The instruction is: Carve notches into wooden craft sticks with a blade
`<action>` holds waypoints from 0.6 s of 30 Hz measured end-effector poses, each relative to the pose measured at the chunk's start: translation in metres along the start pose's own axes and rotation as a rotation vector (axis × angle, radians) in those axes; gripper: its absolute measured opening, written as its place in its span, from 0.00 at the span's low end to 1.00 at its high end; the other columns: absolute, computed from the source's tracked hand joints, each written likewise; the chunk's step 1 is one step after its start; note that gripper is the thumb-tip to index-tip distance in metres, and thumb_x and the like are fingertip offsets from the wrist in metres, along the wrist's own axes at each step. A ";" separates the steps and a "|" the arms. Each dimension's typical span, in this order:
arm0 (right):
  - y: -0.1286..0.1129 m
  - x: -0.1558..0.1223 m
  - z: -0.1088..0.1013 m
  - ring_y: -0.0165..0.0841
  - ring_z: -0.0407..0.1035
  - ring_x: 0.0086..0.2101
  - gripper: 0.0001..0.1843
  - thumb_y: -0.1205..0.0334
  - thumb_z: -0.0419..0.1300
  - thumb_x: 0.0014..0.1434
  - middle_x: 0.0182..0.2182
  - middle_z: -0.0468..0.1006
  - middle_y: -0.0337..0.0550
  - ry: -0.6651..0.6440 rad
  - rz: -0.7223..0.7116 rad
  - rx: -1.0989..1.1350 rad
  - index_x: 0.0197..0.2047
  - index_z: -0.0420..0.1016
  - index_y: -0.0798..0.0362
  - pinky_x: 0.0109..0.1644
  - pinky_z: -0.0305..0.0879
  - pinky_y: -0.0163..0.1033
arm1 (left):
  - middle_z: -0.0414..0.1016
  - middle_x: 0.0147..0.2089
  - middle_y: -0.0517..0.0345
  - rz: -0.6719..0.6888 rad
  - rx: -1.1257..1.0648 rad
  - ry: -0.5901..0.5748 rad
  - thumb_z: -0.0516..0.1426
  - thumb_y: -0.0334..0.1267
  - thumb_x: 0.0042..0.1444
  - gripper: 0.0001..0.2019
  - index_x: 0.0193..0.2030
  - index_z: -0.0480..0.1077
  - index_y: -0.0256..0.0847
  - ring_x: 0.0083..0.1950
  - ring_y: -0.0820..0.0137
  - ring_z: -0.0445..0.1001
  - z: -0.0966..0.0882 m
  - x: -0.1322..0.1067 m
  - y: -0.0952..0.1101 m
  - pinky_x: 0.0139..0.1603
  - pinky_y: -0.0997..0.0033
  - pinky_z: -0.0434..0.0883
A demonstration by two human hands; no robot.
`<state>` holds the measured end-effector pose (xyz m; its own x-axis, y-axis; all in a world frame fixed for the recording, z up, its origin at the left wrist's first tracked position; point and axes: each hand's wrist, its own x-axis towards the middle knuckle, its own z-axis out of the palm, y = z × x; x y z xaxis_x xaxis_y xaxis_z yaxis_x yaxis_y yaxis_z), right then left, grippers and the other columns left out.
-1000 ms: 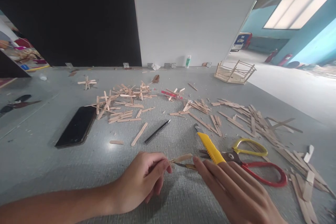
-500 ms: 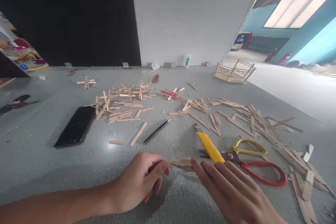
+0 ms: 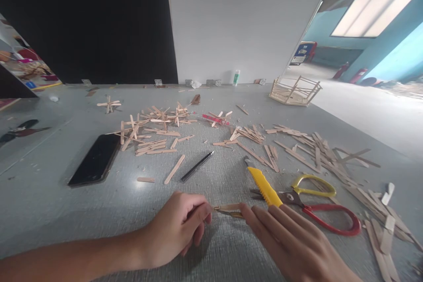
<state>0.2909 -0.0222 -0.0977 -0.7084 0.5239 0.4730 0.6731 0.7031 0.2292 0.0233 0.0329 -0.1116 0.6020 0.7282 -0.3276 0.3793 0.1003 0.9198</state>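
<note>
Between my hands, just above the grey table (image 3: 211, 255), are joined wooden craft sticks (image 3: 228, 208). My left hand (image 3: 180, 229) pinches their left end between thumb and fingers. At their right end, my right hand (image 3: 287, 238) grips them, its thumb hidden below the fingers. Just beyond my right fingers lies a yellow utility knife (image 3: 264, 185), its blade pointing away from me. Partly under the knife lie scissors with one yellow and one red handle (image 3: 350, 224). A black pen (image 3: 197, 166) rests ahead of my left hand, beside a single craft stick (image 3: 174, 168).
Loose craft sticks (image 3: 324, 154) spread over the right side and middle. A black phone (image 3: 94, 161) lies at left. Small crossed-stick pieces (image 3: 109, 104) stand farther back. A stick frame (image 3: 295, 91) sits at the far right edge. A glue tube (image 3: 236, 78) stands by the upright panel (image 3: 244, 22).
The held sticks have turned slightly, and the gap between them looks narrower. Both hands stay nearly in place; the things on the table have not moved.
</note>
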 end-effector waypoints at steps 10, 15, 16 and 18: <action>-0.004 0.002 -0.001 0.40 0.81 0.36 0.26 0.71 0.34 0.77 0.38 0.86 0.47 -0.067 -0.002 -0.005 0.58 0.72 0.64 0.40 0.79 0.46 | 0.68 0.21 0.66 -0.011 0.047 -0.026 0.46 0.51 0.75 0.21 0.35 0.67 0.41 0.15 0.79 0.61 -0.002 0.000 -0.001 0.15 0.84 0.56; 0.002 0.010 0.001 0.40 0.78 0.29 0.22 0.75 0.38 0.74 0.32 0.81 0.47 -0.163 -0.058 0.076 0.58 0.71 0.69 0.31 0.79 0.46 | 0.68 0.20 0.66 0.003 0.099 -0.051 0.45 0.50 0.75 0.21 0.32 0.65 0.42 0.14 0.79 0.61 -0.001 0.001 0.002 0.14 0.84 0.56; 0.004 0.011 0.001 0.39 0.76 0.28 0.21 0.76 0.40 0.74 0.32 0.79 0.47 -0.183 -0.065 0.090 0.58 0.71 0.69 0.29 0.77 0.45 | 0.67 0.20 0.66 0.008 0.108 -0.055 0.45 0.50 0.75 0.22 0.32 0.64 0.42 0.14 0.79 0.61 -0.001 0.001 0.002 0.14 0.84 0.56; 0.008 0.013 0.001 0.37 0.72 0.25 0.17 0.77 0.46 0.72 0.30 0.77 0.44 -0.224 -0.056 0.126 0.55 0.73 0.68 0.23 0.72 0.44 | 0.67 0.20 0.66 0.018 0.126 -0.062 0.45 0.49 0.75 0.21 0.31 0.63 0.42 0.14 0.79 0.61 0.000 0.002 0.001 0.14 0.84 0.55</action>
<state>0.2868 -0.0094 -0.0904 -0.7829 0.5655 0.2594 0.6093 0.7813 0.1353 0.0245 0.0342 -0.1113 0.6503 0.6851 -0.3281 0.4513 -0.0011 0.8923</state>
